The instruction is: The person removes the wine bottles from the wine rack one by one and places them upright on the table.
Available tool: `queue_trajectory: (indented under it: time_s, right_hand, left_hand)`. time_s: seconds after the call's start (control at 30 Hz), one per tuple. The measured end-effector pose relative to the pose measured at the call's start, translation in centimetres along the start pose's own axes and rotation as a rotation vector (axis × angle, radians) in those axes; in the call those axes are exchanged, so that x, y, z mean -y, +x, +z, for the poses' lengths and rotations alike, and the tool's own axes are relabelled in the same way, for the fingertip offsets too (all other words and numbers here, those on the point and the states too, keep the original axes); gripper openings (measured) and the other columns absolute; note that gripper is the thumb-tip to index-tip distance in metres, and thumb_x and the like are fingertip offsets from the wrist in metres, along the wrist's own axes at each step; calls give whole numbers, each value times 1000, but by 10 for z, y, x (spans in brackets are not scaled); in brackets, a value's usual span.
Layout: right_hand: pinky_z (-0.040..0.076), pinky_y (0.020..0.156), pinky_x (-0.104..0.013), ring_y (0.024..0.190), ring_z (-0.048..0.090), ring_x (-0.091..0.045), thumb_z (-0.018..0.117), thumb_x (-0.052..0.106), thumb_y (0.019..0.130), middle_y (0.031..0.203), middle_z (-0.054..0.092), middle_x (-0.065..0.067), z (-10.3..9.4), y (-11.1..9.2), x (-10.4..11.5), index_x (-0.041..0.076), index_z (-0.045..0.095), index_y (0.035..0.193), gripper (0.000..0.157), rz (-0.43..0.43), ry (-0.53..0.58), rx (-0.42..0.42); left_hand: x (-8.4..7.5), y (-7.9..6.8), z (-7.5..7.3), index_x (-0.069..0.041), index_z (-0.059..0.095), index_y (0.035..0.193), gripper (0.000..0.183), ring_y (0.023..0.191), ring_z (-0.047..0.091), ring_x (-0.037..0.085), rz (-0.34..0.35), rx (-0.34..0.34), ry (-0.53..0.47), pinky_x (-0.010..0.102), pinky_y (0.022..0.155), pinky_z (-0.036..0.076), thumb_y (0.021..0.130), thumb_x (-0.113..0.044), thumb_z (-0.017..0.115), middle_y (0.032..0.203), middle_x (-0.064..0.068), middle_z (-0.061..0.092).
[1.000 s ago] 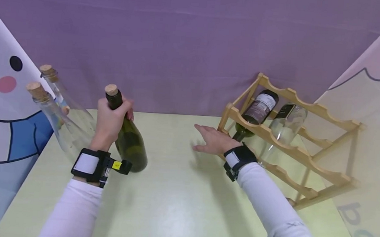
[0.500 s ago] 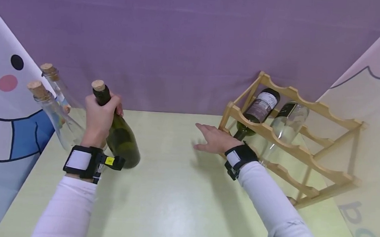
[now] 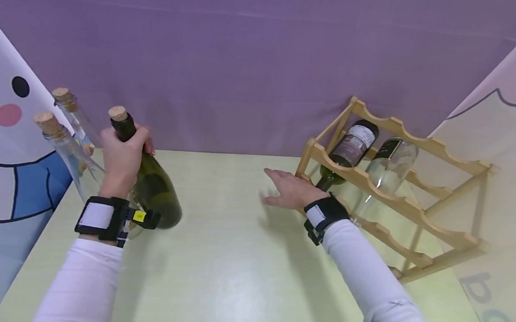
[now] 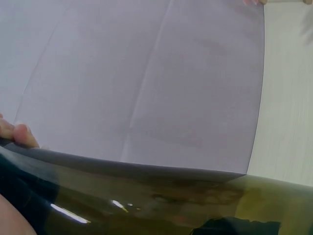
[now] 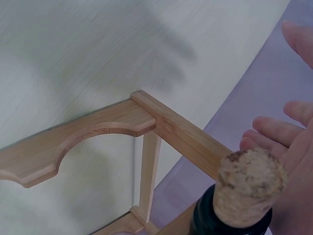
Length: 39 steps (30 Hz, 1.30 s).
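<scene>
Around the neck of a dark green wine bottle (image 3: pixel 157 193) with a cork in its top, my left hand (image 3: pixel 122 158) curls its fingers. That bottle's glass (image 4: pixel 146 200) fills the lower part of the left wrist view. Whether its base touches the table cannot be told. My right hand (image 3: pixel 289 190), fingers straight, is beside the left end of a wooden wine rack (image 3: pixel 387 196). Close to it in the right wrist view is the cork (image 5: pixel 249 188) of the labelled dark bottle (image 3: pixel 352 145) lying in the rack. A clear bottle (image 3: pixel 389 166) with a black label lies alongside.
Two clear corked bottles (image 3: pixel 69 154) stand at the table's left, partly hidden behind my left hand and wrist. The pale table (image 3: pixel 232 260) ends at a purple backdrop (image 3: pixel 229 67). Printed cloth panels (image 3: pixel 7 171) flank both sides.
My left hand has moved left with the green bottle, closer to the clear corked bottles. My right hand has stayed by the rack.
</scene>
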State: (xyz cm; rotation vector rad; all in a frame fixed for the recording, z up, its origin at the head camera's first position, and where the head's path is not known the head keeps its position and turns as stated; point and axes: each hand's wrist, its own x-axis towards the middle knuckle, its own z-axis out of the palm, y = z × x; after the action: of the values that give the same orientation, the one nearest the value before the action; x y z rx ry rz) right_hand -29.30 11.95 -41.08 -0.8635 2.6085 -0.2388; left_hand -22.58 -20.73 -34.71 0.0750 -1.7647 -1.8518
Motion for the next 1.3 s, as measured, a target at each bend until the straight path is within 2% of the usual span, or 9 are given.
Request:
queue_trajectory:
  time_s: [0.27,0.5,0.83,0.9,1.07,1.17,1.3]
  right_hand:
    - [29,116,-51,143,28,-34,57,48,92,158,27,-20,0,0,1,8,17,155,84,5,-10,9]
    - [28,117,-50,143,27,-33,57,48,92,159,26,-19,-1,-2,2,10,15,156,84,15,4,11]
    - [27,118,-51,143,26,-34,56,48,92,159,27,-20,-7,-6,1,11,15,156,84,-39,33,-13]
    - [28,117,-51,143,26,-33,55,49,93,159,27,-18,-9,-7,1,12,15,156,84,-56,29,-27]
    - [31,116,-50,142,29,-32,55,46,94,157,30,-17,-13,-13,2,12,19,155,79,-123,21,-101]
    - [31,116,-49,142,30,-31,55,44,94,157,32,-15,-16,-17,2,12,22,154,76,-136,24,-159]
    - [32,115,-51,141,31,-31,55,44,95,157,32,-14,-23,-22,2,14,25,154,73,-132,28,-209]
  left_hand:
    - [1,5,-9,-8,54,63,27,44,50,15,13,-53,39,25,49,43,89,-3,57,48,-5,55]
    - [1,7,-9,-7,55,63,26,45,51,14,13,-73,66,26,52,43,89,-4,59,49,-5,56]
    - [4,8,-11,-10,58,62,27,47,54,13,-15,-86,108,28,58,41,88,-9,63,49,-9,58]
    - [3,6,-12,-11,60,66,22,51,56,12,-22,-84,136,28,60,42,88,-12,65,53,-9,60]
    - [-3,-1,-13,-18,62,88,7,70,61,8,-25,-79,287,28,75,41,89,-24,66,73,-14,62]
    - [-9,-3,-12,-20,60,101,16,84,59,6,13,-89,368,27,81,40,89,-28,67,86,-17,60]
    - [-17,-3,-8,-18,54,114,31,97,55,7,78,-118,379,27,85,46,87,-25,69,97,-16,56]
